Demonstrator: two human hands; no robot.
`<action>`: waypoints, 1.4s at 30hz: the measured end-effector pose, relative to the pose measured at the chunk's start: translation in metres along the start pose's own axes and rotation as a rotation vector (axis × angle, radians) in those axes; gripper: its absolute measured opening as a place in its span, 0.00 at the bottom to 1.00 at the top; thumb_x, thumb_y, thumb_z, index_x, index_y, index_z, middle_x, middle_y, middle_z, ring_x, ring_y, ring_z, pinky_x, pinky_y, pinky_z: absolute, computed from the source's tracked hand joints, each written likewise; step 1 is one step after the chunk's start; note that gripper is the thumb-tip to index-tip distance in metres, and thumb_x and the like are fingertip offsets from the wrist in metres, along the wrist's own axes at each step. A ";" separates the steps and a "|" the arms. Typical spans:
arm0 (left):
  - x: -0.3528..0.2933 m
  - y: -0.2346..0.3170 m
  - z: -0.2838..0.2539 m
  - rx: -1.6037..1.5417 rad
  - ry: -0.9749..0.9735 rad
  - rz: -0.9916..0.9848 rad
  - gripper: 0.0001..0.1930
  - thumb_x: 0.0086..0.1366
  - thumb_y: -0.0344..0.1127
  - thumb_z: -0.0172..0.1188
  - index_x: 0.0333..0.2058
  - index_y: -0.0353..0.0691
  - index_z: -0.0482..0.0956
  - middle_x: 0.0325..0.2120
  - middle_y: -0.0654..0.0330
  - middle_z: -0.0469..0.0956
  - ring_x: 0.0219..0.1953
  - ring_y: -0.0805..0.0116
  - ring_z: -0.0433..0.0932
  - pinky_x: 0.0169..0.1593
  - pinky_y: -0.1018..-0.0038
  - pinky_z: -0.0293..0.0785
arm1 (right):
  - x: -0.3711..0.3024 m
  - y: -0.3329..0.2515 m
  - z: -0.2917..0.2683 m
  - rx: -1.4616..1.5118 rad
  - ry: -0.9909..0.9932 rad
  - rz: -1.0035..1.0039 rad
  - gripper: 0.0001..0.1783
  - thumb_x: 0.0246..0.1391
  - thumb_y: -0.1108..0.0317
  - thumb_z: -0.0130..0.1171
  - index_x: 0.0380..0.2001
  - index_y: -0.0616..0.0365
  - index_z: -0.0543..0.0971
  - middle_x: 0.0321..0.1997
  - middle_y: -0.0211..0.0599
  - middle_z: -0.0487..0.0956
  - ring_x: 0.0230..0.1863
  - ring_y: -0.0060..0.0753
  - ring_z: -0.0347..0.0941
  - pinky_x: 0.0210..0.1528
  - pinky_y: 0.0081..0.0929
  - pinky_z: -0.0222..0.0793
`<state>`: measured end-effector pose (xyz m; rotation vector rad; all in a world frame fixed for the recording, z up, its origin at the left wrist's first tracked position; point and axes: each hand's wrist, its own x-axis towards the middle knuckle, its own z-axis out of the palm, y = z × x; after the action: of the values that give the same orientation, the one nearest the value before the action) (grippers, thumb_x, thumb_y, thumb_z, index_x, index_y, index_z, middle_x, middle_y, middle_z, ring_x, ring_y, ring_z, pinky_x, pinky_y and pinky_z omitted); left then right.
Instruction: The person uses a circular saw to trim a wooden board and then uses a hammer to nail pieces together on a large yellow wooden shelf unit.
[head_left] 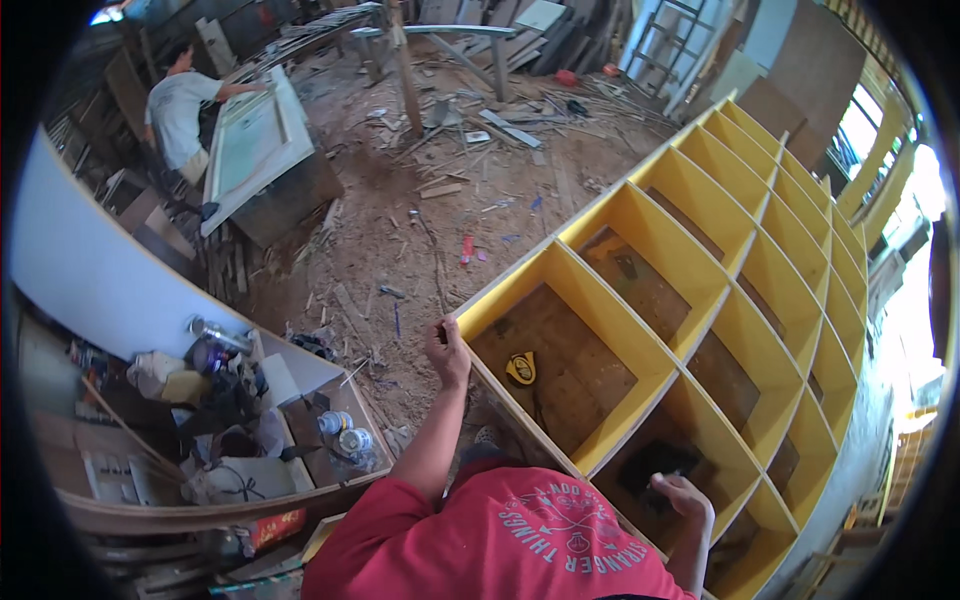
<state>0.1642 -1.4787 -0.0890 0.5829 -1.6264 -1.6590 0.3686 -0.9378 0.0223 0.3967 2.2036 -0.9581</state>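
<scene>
1. i am looking down at a dirt floor [400, 230] covered in sawdust and wood offcuts.
2. a person in a pale shirt [178, 110] is leaning over a pale panel [255, 140] lying on a dark workbench [290, 200].
3. planks [520, 30] are piling along the far wall, with a ladder [675, 40] leaning nearby.
4. daylight is streaming through windows [870, 130] at the right.
5. a cluttered shelf [220, 420] is sitting at lower left.

head cam: worn on head, looks steeply down | near: red-shirted torso [500, 545] at lower edge | right: yellow shelf unit [720, 290] | far: sawdust floor [420, 220] | fisheye, edges bend
</scene>
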 end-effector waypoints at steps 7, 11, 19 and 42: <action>-0.003 0.007 0.002 -0.043 0.034 -0.007 0.14 0.79 0.42 0.60 0.40 0.35 0.80 0.31 0.65 0.79 0.33 0.78 0.74 0.39 0.74 0.73 | 0.094 0.131 -0.023 0.368 -0.303 -0.168 0.25 0.57 0.54 0.62 0.55 0.52 0.86 0.50 0.43 0.87 0.48 0.39 0.83 0.52 0.37 0.79; 0.002 0.004 0.011 -0.034 0.025 0.016 0.14 0.79 0.43 0.60 0.39 0.36 0.80 0.31 0.65 0.79 0.33 0.78 0.74 0.39 0.74 0.73 | 0.146 0.190 0.009 -0.352 0.230 -0.159 0.25 0.38 0.68 0.76 0.45 0.49 0.86 0.41 0.40 0.86 0.42 0.40 0.82 0.49 0.35 0.80; 0.001 0.006 0.008 -0.041 0.047 -0.020 0.14 0.79 0.43 0.61 0.39 0.37 0.79 0.31 0.66 0.78 0.33 0.78 0.73 0.39 0.74 0.73 | 0.173 0.201 0.055 -0.590 0.724 -0.269 0.24 0.45 0.65 0.72 0.48 0.58 0.84 0.44 0.52 0.86 0.51 0.59 0.82 0.60 0.48 0.78; 0.008 0.016 0.028 0.071 0.199 -0.162 0.21 0.79 0.48 0.57 0.38 0.30 0.74 0.34 0.52 0.78 0.35 0.63 0.75 0.43 0.63 0.75 | 0.135 0.118 0.058 -0.619 0.294 -0.162 0.18 0.51 0.61 0.64 0.40 0.61 0.89 0.47 0.61 0.86 0.51 0.62 0.84 0.58 0.51 0.80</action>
<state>0.1412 -1.4656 -0.0693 0.9070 -1.5313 -1.6056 0.3602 -0.8994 -0.1619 0.0676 2.6853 -0.2620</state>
